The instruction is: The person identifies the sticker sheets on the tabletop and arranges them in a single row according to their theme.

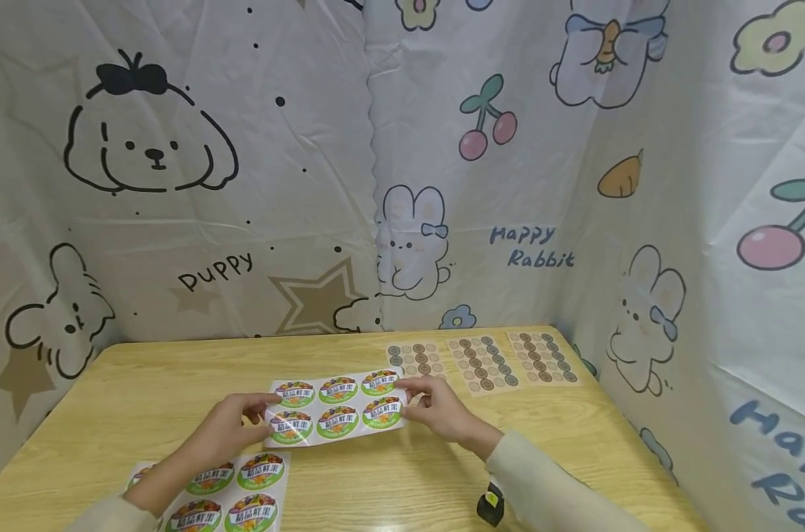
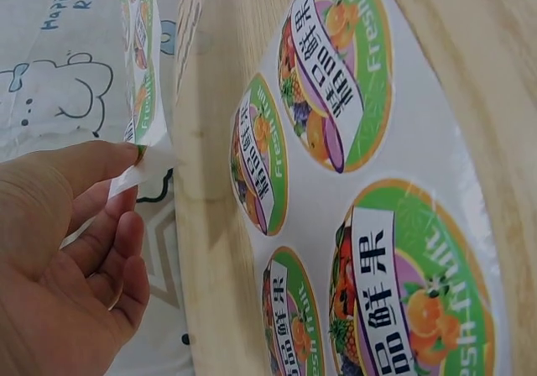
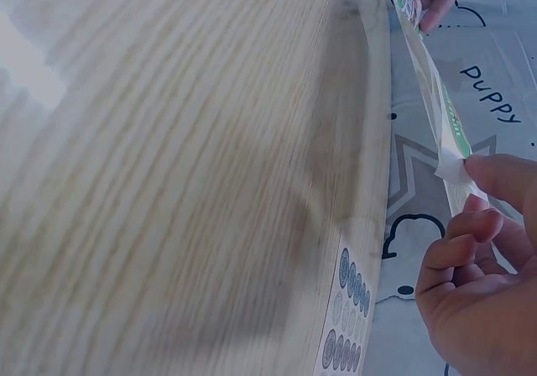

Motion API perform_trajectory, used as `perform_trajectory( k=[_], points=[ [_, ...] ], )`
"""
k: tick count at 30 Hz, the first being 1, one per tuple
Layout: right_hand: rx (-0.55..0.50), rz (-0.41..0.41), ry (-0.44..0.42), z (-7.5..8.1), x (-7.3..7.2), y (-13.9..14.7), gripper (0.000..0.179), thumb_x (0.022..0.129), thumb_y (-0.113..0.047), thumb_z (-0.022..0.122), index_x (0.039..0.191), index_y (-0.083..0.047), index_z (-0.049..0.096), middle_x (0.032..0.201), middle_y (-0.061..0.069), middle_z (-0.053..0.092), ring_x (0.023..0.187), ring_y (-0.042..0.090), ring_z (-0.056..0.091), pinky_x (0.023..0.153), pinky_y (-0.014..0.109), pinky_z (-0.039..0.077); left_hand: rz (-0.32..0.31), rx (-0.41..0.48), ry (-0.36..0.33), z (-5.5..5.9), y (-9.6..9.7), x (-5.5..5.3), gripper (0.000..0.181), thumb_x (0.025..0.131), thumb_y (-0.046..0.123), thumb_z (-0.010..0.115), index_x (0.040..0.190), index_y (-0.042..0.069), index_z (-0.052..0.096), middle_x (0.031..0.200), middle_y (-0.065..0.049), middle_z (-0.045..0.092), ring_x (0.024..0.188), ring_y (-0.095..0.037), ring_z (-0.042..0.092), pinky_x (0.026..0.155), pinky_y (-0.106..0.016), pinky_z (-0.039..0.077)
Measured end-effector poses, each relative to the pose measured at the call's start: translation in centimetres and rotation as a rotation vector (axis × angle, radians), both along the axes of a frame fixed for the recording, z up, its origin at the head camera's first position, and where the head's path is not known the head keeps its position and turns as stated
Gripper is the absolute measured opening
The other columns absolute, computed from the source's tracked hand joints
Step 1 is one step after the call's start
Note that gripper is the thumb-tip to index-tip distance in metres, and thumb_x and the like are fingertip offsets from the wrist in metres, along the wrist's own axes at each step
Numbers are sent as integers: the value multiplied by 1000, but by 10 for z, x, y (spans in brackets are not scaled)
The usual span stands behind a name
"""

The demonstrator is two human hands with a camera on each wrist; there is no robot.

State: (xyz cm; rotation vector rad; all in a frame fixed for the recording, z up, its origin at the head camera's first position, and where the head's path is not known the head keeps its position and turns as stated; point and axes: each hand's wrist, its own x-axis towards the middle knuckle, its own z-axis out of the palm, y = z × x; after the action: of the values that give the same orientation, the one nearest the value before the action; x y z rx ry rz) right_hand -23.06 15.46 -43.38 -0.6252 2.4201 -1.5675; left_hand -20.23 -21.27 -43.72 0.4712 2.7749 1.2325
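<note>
A white sheet of oval fruit stickers (image 1: 337, 408) is held up above the table between both hands. At its left edge my left hand (image 1: 226, 428) pinches it between thumb and fingers. My right hand (image 1: 442, 410) grips the opposite edge the same way. In the left wrist view, the left thumb (image 2: 101, 162) presses on the sheet's corner. The right wrist view shows the sheet (image 3: 432, 99) nearly edge-on, pinched by the right hand (image 3: 487, 267). Below the left forearm, another sheet of the same stickers (image 1: 252, 488) lies on the table, partly hidden by that arm.
Three sheets of small round brown and grey stickers (image 1: 485, 362) lie at the table's back right. A small black object with a yellow mark (image 1: 490, 506) sits near the right sleeve. Printed cloth (image 1: 296, 207) hangs behind and beside the wooden table (image 1: 196, 377).
</note>
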Motion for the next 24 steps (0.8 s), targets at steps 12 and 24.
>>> perform_trajectory(
  k=[12, 24],
  points=[
    [-12, 0, -45, -3, 17, 17, 48, 93, -4, 66, 139, 5, 57, 104, 15, 58, 49, 0, 29, 47, 14, 29, -61, 54, -8, -1, 8, 9, 47, 89, 13, 75, 131, -4, 63, 94, -4, 63, 83, -6, 54, 61, -23, 46],
    [-28, -12, -69, -7, 31, 30, 50, 92, -4, 67, 140, 5, 56, 105, 14, 58, 50, -1, 33, 47, 14, 29, -108, 93, -2, -3, 18, 17, 45, 90, 12, 73, 129, -6, 63, 92, -4, 62, 78, -2, 53, 62, -23, 45]
  ],
)
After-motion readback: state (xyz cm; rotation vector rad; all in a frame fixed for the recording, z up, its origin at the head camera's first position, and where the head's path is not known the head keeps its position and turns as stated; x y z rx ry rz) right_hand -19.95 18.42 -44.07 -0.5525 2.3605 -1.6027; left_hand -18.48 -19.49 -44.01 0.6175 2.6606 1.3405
